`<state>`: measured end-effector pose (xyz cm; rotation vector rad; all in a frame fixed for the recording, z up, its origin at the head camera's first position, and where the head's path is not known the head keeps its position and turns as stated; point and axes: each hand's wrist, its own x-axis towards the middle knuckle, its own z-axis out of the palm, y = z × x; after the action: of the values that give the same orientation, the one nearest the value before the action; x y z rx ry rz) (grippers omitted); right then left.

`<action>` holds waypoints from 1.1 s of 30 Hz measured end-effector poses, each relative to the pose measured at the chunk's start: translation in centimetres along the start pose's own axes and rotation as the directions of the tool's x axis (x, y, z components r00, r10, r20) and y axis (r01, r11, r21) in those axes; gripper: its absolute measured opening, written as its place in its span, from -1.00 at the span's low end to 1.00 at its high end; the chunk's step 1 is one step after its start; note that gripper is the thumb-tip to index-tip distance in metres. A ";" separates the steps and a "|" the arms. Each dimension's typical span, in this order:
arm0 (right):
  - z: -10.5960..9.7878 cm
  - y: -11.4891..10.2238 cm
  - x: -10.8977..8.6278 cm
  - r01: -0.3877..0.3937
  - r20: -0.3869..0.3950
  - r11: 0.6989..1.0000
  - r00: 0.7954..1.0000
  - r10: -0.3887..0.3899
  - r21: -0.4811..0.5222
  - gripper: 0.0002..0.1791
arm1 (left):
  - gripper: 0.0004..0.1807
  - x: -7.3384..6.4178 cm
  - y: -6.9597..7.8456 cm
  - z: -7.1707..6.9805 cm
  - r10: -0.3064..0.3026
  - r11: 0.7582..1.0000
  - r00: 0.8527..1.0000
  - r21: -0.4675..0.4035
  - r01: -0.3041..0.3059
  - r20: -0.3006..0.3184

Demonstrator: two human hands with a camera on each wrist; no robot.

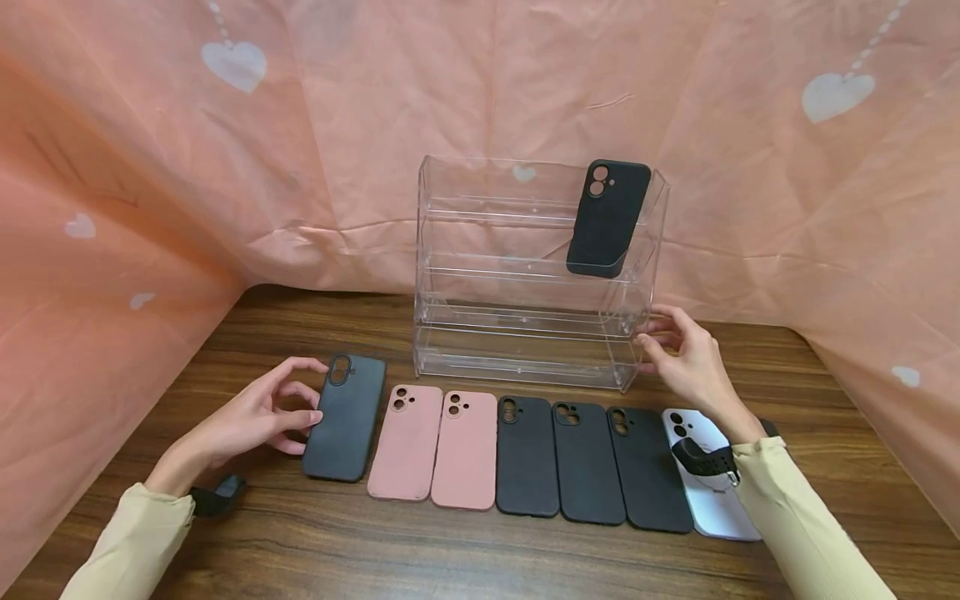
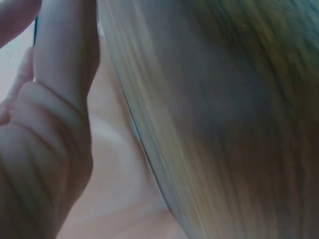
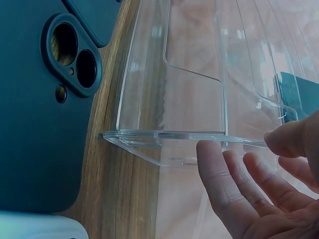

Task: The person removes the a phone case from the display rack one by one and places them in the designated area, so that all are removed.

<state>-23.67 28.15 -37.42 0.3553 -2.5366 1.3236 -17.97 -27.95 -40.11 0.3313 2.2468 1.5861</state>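
Observation:
A dark phone case point(image 1: 347, 421) is held along its left side by my left hand point(image 1: 258, 412), thumb at its edge and fingers reaching behind it. The left wrist view shows mostly that hand point(image 2: 55, 114) and the tabletop; the case is almost wholly hidden there. My right hand point(image 1: 690, 358) grips the right side panel of a clear tiered display rack point(image 1: 525, 367). In the right wrist view, the thumb of the hand point(image 3: 259, 199) meets the panel's edge and fingertips touch its outer face. Another black phone case point(image 1: 611, 221) leans in the rack's upper right.
In front of the rack lies a row: two pink cases point(image 1: 405, 446), three black cases point(image 1: 527, 458) and a white case point(image 1: 697, 437), partly under the right wrist. Pink cloth point(image 1: 337, 125) hangs behind and beside the wooden table point(image 1: 420, 558).

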 end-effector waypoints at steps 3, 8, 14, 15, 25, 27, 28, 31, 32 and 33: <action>0.0 0.0 0.0 0.001 -0.002 1.000 1.000 -0.001 0.001 -0.46 | -0.31 -0.2 -0.1 -0.2 -0.023 1.000 0.999 0.018 0.023 0.037; 0.1 0.1 -0.1 -0.004 0.000 1.000 1.000 0.004 0.004 -0.45 | -0.33 0.0 -0.6 -0.1 -0.068 0.996 0.997 0.054 0.066 0.046; 0.1 0.2 0.0 0.007 -0.008 1.000 1.000 -0.007 0.009 -0.47 | -0.38 0.4 -0.5 0.2 -0.104 0.992 0.993 0.075 0.100 0.058; 0.1 0.1 0.0 0.008 -0.008 1.000 1.000 -0.008 0.010 -0.47 | -0.38 0.5 -0.5 0.2 -0.109 0.992 0.992 0.071 0.104 0.062; -0.1 0.0 -0.1 -0.012 -0.005 1.000 1.000 0.012 0.013 -0.45 | -0.44 1.1 0.3 0.0 -0.051 0.951 0.995 0.308 0.024 0.080; -0.1 0.0 -0.1 -0.010 -0.004 1.000 1.000 0.010 0.013 -0.44 | -0.45 1.3 0.2 0.0 -0.044 0.946 0.996 0.325 0.015 0.083; -0.1 0.0 -0.1 -0.009 -0.004 1.000 1.000 0.009 0.014 -0.44 | -0.45 1.3 0.2 0.0 -0.043 0.945 0.995 0.326 0.013 0.085; 0.0 -0.1 -0.1 -0.004 -0.001 1.000 1.000 0.004 0.013 -0.44 | -0.45 1.3 0.0 0.0 -0.043 0.944 0.995 0.329 0.012 0.089; 0.0 -0.1 -0.1 -0.004 0.000 1.000 1.000 0.004 0.012 -0.43 | -0.45 1.3 0.0 0.0 -0.043 0.943 0.995 0.333 0.011 0.089; 0.0 -0.1 -0.1 -0.004 0.001 1.000 1.000 0.004 0.014 -0.43 | -0.46 1.3 0.0 0.0 -0.042 0.941 0.995 0.338 0.010 0.089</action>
<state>-23.57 28.09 -37.41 0.3544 -2.5310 1.3439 -19.13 -27.42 -40.37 0.4553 2.4325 1.1407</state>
